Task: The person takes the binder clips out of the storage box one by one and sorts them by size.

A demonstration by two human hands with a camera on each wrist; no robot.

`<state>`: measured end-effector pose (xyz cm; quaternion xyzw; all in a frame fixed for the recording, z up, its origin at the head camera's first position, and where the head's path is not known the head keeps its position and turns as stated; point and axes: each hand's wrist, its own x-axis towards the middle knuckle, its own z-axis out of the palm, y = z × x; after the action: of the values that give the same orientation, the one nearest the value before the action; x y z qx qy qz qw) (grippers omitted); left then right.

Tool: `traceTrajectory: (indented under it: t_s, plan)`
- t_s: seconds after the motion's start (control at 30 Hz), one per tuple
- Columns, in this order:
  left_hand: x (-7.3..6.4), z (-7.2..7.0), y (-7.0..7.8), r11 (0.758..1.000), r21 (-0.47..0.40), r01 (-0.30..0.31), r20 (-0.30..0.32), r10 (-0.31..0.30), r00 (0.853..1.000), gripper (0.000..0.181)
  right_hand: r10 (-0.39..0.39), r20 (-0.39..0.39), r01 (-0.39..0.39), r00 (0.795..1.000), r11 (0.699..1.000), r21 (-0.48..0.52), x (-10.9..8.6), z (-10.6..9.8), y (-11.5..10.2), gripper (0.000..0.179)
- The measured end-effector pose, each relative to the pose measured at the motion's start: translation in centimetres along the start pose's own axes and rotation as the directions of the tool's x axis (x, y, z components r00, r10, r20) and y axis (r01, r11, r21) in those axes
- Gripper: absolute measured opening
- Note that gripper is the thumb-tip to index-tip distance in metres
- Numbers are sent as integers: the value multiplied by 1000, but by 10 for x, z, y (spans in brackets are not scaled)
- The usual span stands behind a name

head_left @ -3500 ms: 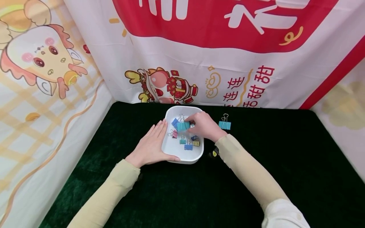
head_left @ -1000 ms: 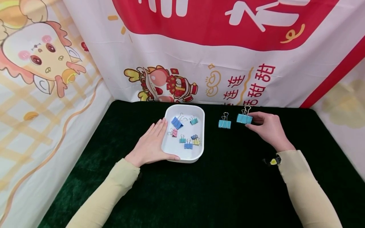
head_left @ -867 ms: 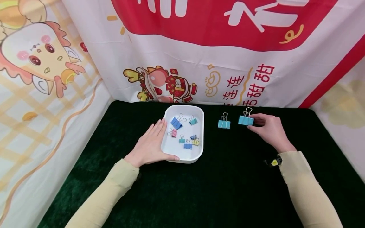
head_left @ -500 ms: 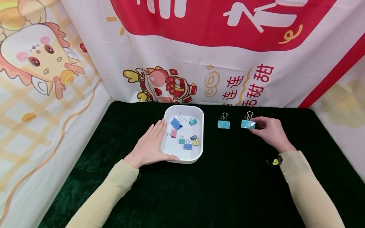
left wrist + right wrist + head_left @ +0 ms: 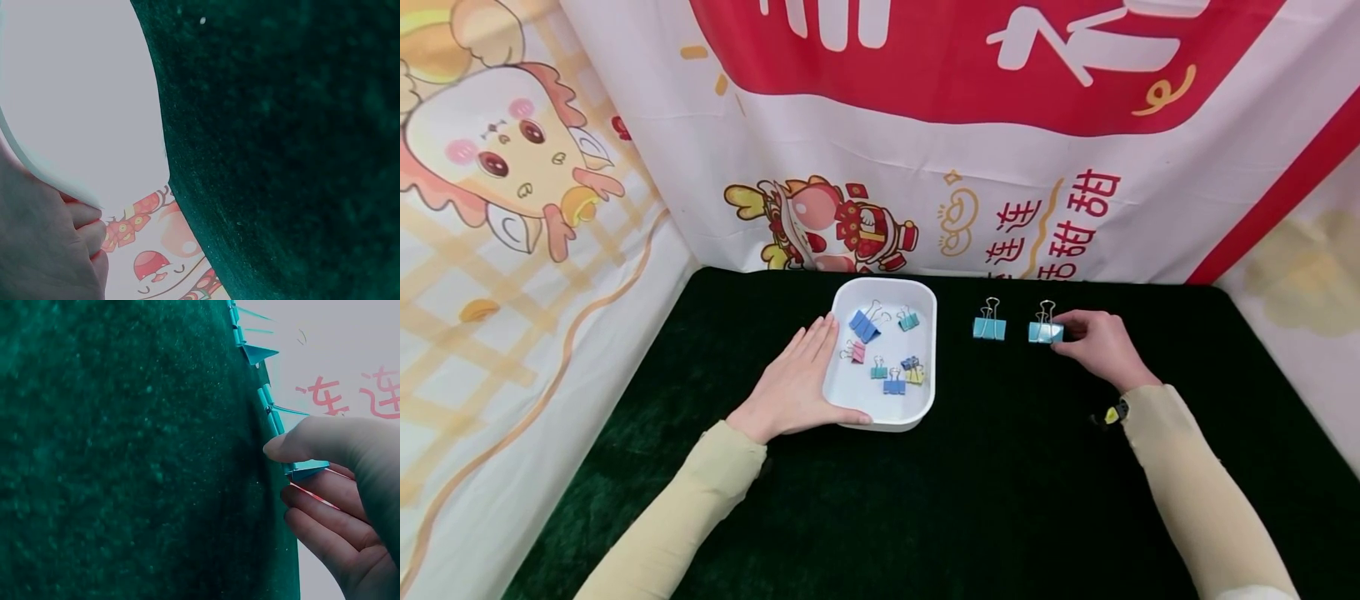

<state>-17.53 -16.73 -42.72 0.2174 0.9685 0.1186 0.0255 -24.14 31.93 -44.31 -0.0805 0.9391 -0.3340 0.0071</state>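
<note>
My right hand point(image 5: 1101, 350) pinches a large light-blue binder clip point(image 5: 1043, 333) at its right end, low over or on the dark green cloth. In the right wrist view the thumb lies across this binder clip point(image 5: 272, 415). Left of it a matching light-blue binder clip point(image 5: 988, 328) stands with its wire handles up. My left hand point(image 5: 793, 379) rests against the left side of a white tray point(image 5: 886, 286), fingers straight along the wall and thumb at the near rim. The left wrist view shows part of the hand point(image 5: 47, 237) beside the tray point(image 5: 81, 94).
Inside the tray lie several smaller binder clips: a blue one point(image 5: 865, 327), a pink one point(image 5: 857, 352), teal ones, and a yellow one point(image 5: 914, 376). Dark green cloth point(image 5: 1000, 500) covers the table. A printed curtain point(image 5: 925, 150) hangs behind its far edge.
My right hand took a light-blue clip out of the tray and carried it right. Over the last second it has lowered, then shifted slightly left toward the other clip. The left hand stays put.
</note>
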Motion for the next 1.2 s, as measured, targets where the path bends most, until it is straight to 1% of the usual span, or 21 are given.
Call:
traceTrajectory:
  t_s: [0.23,0.47,0.63,0.87,1.07,1.2]
  plan:
    - [-1,0,0,1000,0,0,-2,0,1000,144,17,13,-17,1000,1000,0,3,1,4,36]
    - [0,0,0,1000,-3,-3,2,3,1000,143,32,15,-32,999,999,-3,3,1,3,37]
    - [0,0,0,1000,0,0,-1,0,1000,144,31,12,-31,999,1000,-4,5,2,4,40]
    - [-1,-2,1,1000,4,-1,0,1,1000,142,43,32,-43,999,999,12,6,3,5,45]
    - [-1,-1,1,1000,2,-4,-1,4,1000,141,41,37,-42,998,999,18,4,1,5,49]
    - [0,-1,1,1000,2,-5,-3,5,1000,141,44,25,-45,999,999,31,2,-5,3,53]
